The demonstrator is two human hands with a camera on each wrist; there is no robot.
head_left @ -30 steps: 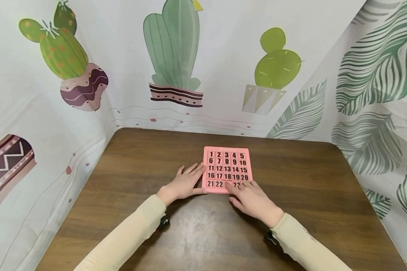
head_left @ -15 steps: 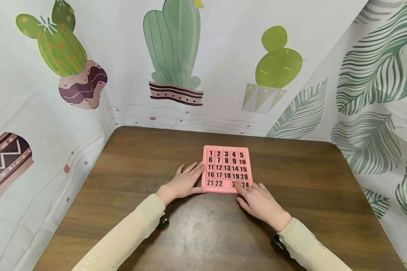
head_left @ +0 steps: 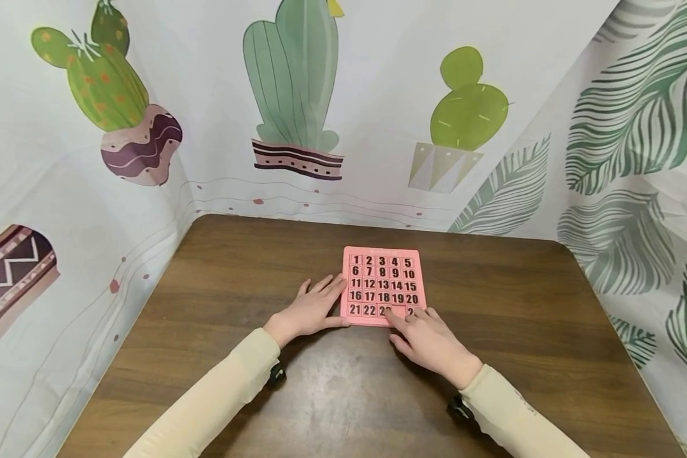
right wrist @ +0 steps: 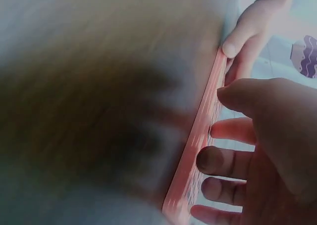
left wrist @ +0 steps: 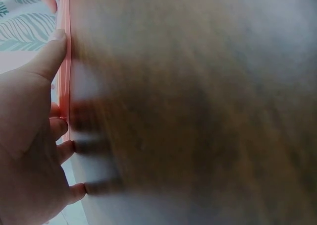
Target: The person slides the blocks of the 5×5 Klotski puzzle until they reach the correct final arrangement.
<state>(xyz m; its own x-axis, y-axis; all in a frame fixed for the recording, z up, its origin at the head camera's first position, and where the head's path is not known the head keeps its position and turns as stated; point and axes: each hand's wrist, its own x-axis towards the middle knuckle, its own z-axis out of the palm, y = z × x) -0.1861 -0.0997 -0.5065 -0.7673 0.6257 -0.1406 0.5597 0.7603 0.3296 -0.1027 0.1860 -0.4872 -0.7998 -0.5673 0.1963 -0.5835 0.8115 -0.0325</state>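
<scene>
A pink sliding number puzzle (head_left: pixel 381 251) lies flat on the wooden table, its numbered tiles in rows from 1 at the top left. On its bottom row, the 23 tile (head_left: pixel 382 312) sits beside the 22, with a bare slot (head_left: pixel 397 312) to its right. My right hand (head_left: pixel 429 337) touches the 23 with the index fingertip, and its other fingers partly cover the last tile. Straight fingers of my left hand (head_left: pixel 308 313) rest along the puzzle's left edge, the thumb at the lower left corner. Both wrist views show the puzzle's pink side edge (left wrist: pixel 65 76) close by the fingers.
The brown wooden table (head_left: pixel 252 254) stretches around the puzzle on all sides. Behind it and at both sides hangs a white cloth (head_left: pixel 378 95) printed with cacti and leaves.
My right index finger moved right onto the 23 tile, then back left with it. The tile slid one slot left, so the gap is now on its right. My left hand stayed put.
</scene>
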